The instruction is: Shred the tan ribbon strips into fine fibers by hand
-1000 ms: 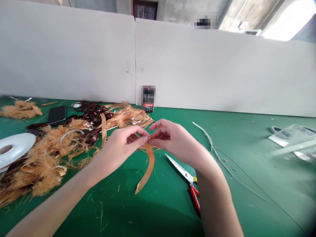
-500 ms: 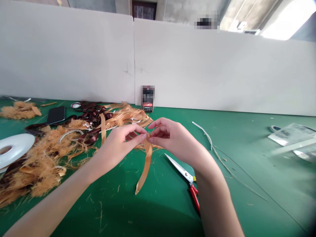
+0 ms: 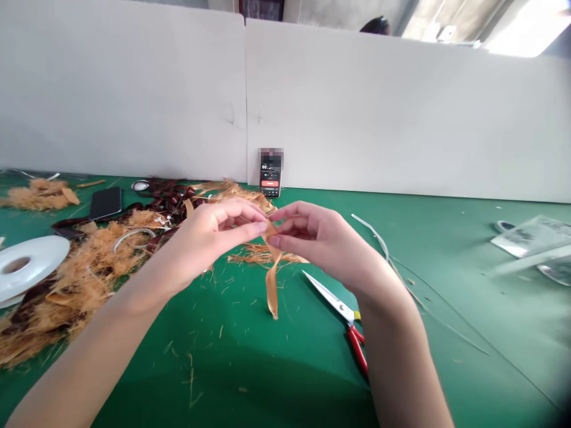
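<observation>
A narrow golden-tan ribbon hangs down between my hands, its lower end free above the green mat. My left hand and my right hand meet at its upper end, pinching it between fingertips and thumbs. The pinched part is mostly hidden by my fingers. Just beyond my right wrist lie red-handled scissors, blades closed and pointing up left. A loose tuft of tan fibre lies behind the ribbon.
Heaped tan fibre, dark red ribbon, a white spool and a black phone lie to the left. A standing phone leans on a white partition. A pale strip and clear plastic packaging lie to the right.
The hanging ribbon has become shorter and narrower, with its lower end drawn upward. My hands have risen slightly in view, and the whole scene has shifted upward as my head tilted.
</observation>
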Available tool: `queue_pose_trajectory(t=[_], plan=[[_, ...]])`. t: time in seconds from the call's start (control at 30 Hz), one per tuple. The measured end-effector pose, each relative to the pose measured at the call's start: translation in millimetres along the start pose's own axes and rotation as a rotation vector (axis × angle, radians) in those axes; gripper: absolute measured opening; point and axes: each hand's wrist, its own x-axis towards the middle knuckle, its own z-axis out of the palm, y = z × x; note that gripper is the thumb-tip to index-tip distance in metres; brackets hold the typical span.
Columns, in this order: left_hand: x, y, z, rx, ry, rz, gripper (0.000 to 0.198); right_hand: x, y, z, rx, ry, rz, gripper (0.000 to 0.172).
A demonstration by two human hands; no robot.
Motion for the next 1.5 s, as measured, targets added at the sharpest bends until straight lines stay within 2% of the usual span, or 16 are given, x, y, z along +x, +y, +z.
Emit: queue_pose_trajectory(t=[0.1,0.2,0.4,0.5,0.6,0.87,1.1,1.23,1.43,1.5], plan=[[1.6,2.9,-3.3,-0.028,0.007,-0.001,0.015,-2.8,-4.1,-0.8,-0.033,-0.004,-0.024,0.012],[3.5,3.0,-3.0,-0.013,0.078,0.037,0.017,-4.4,-6.1,-1.6,-0.074,0.013,-0.040,0.017],[4.6,1.5,-3.0,-0.037,0.251,0.111,0.026,-4.6,-5.8,-3.2,-0.013,0.064,-0.071,0.017],[3.5,3.7,-0.4,-0.059,0.176,0.081,0.027,-4.5,-6.0,-2.9,-0.022,0.058,-0.061,0.016],[3.9,5.9,4.1,-0.003,0.094,0.084,0.020,-4.3,-6.2,-1.5,-0.023,0.052,-0.051,0.015],[8.2,4.5,7.8,0.038,0.094,0.078,0.017,-1.5,-3.6,4.0,-0.065,0.078,-0.056,0.019],[9.4,-1.3,9.0,-0.267,0.066,-0.013,0.015,-0.6,-1.5,5.2,-0.029,0.100,-0.119,0.019],[12.5,-6.6,7.4,-0.472,-0.002,-0.066,0.014,-0.4,-1.2,4.1,-0.051,0.104,-0.118,0.025],[12.3,-6.2,5.2,-0.547,-0.072,-0.089,0.016,-1.3,-2.9,4.6,-0.028,0.093,-0.112,0.023],[12.3,-5.1,4.4,-0.609,-0.132,-0.123,0.020,-0.9,-3.0,4.4,-0.006,0.079,-0.106,0.021]])
